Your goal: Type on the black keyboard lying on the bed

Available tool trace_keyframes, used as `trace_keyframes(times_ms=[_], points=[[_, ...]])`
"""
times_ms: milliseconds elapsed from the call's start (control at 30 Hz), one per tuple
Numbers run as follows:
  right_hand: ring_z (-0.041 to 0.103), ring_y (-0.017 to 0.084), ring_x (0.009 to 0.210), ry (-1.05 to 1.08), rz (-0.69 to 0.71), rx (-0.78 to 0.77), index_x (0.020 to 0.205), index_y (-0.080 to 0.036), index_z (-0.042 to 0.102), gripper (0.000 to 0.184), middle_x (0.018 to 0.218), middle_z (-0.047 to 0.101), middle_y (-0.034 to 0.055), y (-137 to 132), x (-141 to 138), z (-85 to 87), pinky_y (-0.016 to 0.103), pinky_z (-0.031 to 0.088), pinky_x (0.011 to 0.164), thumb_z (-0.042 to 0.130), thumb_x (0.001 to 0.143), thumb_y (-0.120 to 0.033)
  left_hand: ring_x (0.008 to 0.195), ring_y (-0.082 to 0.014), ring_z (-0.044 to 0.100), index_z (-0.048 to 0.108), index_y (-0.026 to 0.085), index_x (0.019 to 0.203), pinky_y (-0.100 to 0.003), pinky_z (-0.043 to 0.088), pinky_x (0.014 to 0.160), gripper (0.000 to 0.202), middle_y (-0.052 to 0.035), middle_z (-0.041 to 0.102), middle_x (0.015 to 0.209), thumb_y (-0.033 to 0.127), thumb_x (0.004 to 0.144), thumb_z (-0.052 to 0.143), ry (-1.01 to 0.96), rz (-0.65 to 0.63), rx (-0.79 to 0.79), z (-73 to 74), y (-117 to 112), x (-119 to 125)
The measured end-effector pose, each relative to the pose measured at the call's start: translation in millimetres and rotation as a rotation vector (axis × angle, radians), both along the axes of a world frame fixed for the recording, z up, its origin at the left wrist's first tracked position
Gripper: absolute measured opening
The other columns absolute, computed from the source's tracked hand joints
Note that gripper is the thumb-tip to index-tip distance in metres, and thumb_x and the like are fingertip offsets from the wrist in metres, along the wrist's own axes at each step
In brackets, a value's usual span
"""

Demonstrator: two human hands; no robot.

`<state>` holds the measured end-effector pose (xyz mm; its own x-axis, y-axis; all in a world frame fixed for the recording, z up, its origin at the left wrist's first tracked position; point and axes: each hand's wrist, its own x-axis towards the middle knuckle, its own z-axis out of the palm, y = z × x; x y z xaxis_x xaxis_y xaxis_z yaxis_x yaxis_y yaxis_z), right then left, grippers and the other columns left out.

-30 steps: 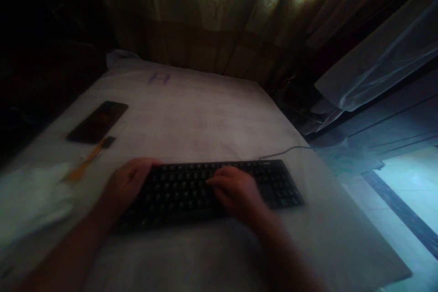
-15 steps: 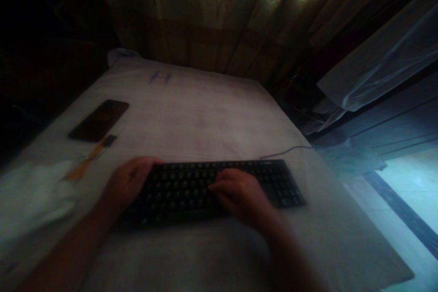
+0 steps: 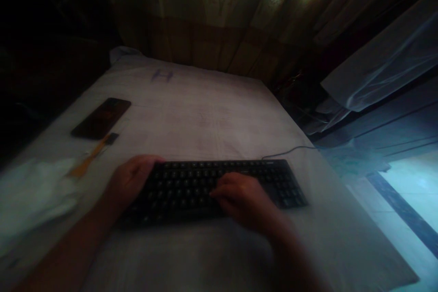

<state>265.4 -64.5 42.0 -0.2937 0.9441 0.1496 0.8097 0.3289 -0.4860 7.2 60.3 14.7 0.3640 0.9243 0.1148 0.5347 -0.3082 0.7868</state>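
A black keyboard (image 3: 186, 191) lies across the near part of the table, its cord leaving from the back right. My left hand (image 3: 132, 180) grips its left end, thumb along the top edge. Over the middle keys, my right hand (image 3: 239, 196) is closed, fingertips pinched together close to the keys. Whatever those fingers hold, if anything, is hidden in the dim, blurred picture. Left of the keyboard lies what looks like a small brush (image 3: 91, 157) with an orange handle and a dark head.
A dark phone (image 3: 101, 118) lies at the table's left side, with a crumpled white cloth or bag (image 3: 37, 191) nearer. The keyboard's cord (image 3: 290, 149) runs over the right edge of the table (image 3: 212, 105). Curtains (image 3: 219, 18) hang behind.
My right hand has shifted slightly down over the keys, fingers still pinched. My left hand keeps its grip on the keyboard. The whole view has moved a little.
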Motion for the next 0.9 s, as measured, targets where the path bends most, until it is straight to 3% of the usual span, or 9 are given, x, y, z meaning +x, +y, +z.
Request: trace_keyframes(times_ms=[733, 900], points=[[0.063, 0.014, 0.076, 0.027, 0.083, -0.106, 0.089, -0.019, 0.075, 0.019, 0.084, 0.068, 0.0029, -3.1, -1.2, 2.9, 0.024, 0.045, 0.068, 0.060, 0.083, -0.008, 0.095, -0.0253, 0.067, 0.070, 0.019, 0.088, -0.043, 0.050, 0.095, 0.044, -0.0075, 0.074, 0.095, 0.050, 0.086, 0.039, 0.009, 0.021, 0.022, 0.3, -1.7, 2.1], [0.062, 0.013, 0.076, 0.007, 0.102, -0.159, 0.086, -0.020, 0.074, 0.017, 0.084, 0.068, 0.0015, -6.0, -2.5, 4.8, 0.024, 0.044, 0.067, 0.061, 0.083, -0.009, 0.097, -0.0241, 0.067, 0.070, 0.024, 0.088, -0.038, 0.050, 0.095, 0.041, -0.0039, 0.075, 0.095, 0.051, 0.085, 0.040, 0.002, 0.021, 0.012, -0.3, -1.1, 1.2]])
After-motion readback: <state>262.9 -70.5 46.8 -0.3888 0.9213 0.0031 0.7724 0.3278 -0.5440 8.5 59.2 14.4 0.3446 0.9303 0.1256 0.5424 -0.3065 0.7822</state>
